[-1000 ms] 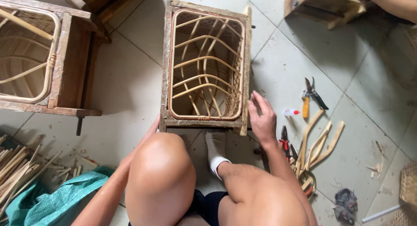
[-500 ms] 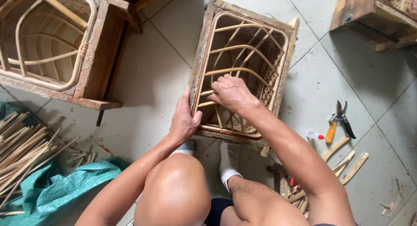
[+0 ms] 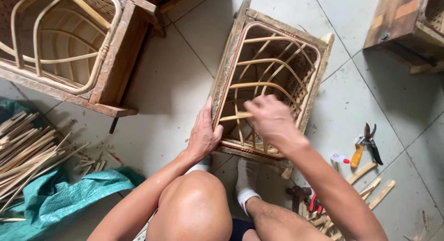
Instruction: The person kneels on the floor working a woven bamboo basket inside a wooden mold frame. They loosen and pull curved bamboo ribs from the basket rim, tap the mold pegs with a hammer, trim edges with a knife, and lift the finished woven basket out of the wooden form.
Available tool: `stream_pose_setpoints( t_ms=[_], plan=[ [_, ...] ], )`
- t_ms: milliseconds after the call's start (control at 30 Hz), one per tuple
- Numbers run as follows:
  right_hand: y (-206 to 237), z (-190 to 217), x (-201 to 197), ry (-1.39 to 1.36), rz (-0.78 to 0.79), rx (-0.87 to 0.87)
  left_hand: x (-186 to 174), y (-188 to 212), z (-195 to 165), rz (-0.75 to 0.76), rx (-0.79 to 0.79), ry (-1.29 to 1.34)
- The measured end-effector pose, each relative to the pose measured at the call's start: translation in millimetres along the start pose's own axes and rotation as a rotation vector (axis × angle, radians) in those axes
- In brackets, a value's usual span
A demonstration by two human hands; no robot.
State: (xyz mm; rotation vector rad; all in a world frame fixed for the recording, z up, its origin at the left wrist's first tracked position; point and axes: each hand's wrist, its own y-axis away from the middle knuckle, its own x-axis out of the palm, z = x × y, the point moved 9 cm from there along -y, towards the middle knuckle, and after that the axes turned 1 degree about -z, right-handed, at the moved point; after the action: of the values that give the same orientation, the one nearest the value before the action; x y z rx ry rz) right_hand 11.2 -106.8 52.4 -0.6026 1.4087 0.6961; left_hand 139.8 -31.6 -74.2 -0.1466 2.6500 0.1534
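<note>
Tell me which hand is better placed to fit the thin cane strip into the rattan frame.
The right hand. It holds the cane strip inside the rattan frame, over the curved ribs. The left hand lies flat on the frame's left rail, steadying it, so it seems less free.

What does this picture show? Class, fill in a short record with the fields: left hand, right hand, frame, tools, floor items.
left hand: the left hand rests flat on the near left edge of the wooden frame
right hand: the right hand holds a thin cane strip over the frame's curved ribs
frame: lies on the tiled floor, open side up
tools: pruning shears to the right
floor items: bundle of cane sticks on a green sheet, left
</note>
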Motion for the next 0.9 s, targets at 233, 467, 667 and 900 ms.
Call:
stream_pose_setpoints(
  t_ms=[233, 467, 667, 900],
  plan=[
    [13, 26, 98, -0.066, 0.203, -0.031, 5, 2, -2, -0.002, 0.031, -0.022],
    [17, 10, 33, -0.201, 0.288, 0.265, 1, -4, 9, -0.037, -0.029, -0.001],
    [-10, -52, 52, 0.24, 0.178, 0.227, 6, -3, 4, -0.013, 0.066, -0.047],
    [-32, -55, 89, 0.277, 0.173, 0.106, 17, -47, -2, -0.009, 0.038, -0.145]
  ],
)
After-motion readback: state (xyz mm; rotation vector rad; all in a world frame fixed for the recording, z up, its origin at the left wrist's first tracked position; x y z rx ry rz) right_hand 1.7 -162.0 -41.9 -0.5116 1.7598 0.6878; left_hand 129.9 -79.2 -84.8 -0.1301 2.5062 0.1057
